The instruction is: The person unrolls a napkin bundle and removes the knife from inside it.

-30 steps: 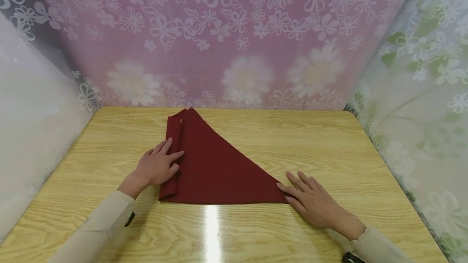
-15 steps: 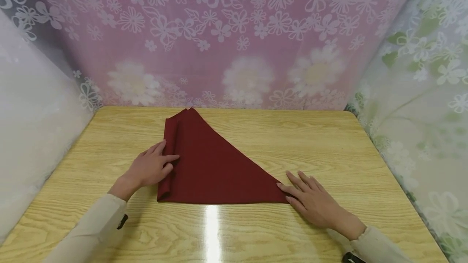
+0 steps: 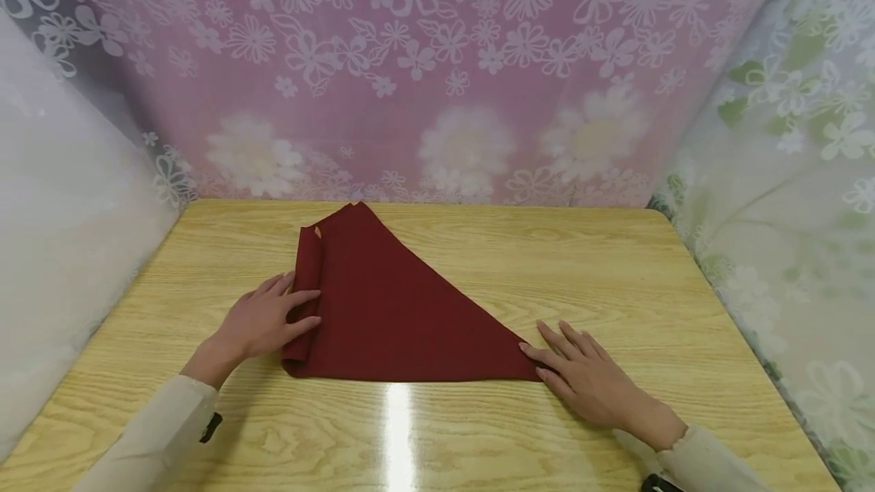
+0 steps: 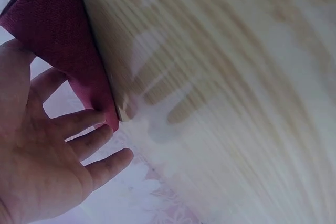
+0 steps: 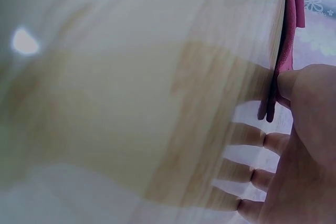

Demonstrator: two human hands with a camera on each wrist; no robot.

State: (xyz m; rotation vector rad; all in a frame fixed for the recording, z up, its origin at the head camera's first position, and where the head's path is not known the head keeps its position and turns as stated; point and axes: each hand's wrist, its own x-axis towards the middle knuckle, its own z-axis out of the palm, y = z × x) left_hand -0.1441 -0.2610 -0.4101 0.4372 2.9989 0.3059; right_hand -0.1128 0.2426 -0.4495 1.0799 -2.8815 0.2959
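A dark red cloth [image 3: 390, 310] lies on the table, tapering to a point at the right. Its left edge is turned over into a thick roll [image 3: 307, 291]. The left hand [image 3: 256, 321] rests across this roll, thumb and forefinger extended over it and the other fingers along its outer side. In the left wrist view, the roll's end flares out above the left hand [image 4: 47, 150], whose fingers look loosely bent. The right hand [image 3: 591, 378] lies with spread fingers at the cloth's right tip, thumb and forefinger touching it. What lies inside the roll is hidden.
The wood-grain table [image 3: 478, 431] reaches back to a pink flowered curtain [image 3: 383, 120]. Pale hangings stand along both sides, with a green-leafed floral one [image 3: 786, 249] at the right. A light streak [image 3: 399, 431] reflects near the front.
The left hand has shifted to the left and slightly toward the body, and the cloth's rolled edge has moved left with it. The right hand stays in place at the tip.
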